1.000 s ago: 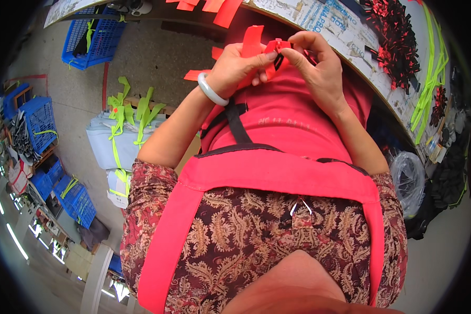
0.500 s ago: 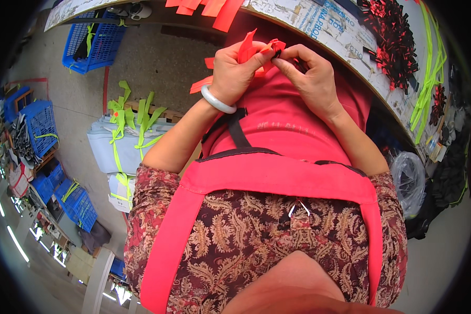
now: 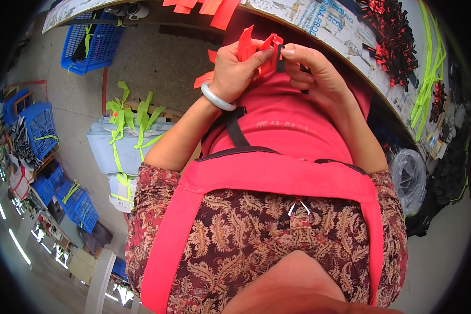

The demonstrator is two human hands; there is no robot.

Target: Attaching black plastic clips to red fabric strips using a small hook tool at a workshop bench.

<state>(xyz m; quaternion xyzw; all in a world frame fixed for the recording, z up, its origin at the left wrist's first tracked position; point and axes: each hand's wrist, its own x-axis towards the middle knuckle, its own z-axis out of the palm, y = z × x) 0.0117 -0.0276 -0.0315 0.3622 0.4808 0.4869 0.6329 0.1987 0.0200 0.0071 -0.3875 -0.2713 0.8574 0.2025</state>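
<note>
Head view shows the left hand (image 3: 233, 69) grasping fluorescent orange fabric strips (image 3: 245, 45) over the red apron (image 3: 293, 114), near the worktop (image 3: 292, 13); the right hand (image 3: 322, 70) pinches a small black strip (image 3: 280, 64) beside them, possibly touching, though too small to be sure.

this looked like a workshop or factory floor: a worn, patched worktable (image 3: 63, 15) carried a heap of red-and-black pieces (image 3: 390, 42) and long yellow-green bands (image 3: 428, 68); blue plastic baskets (image 3: 108, 47) stood about; pale grey-blue sheets (image 3: 105, 152) lay stacked and tied; a red line (image 3: 104, 86) marked the bare grey floor (image 3: 78, 110); strip lights (image 3: 19, 244) glowed in a line, and the worker wore a red apron (image 3: 277, 172).
</note>
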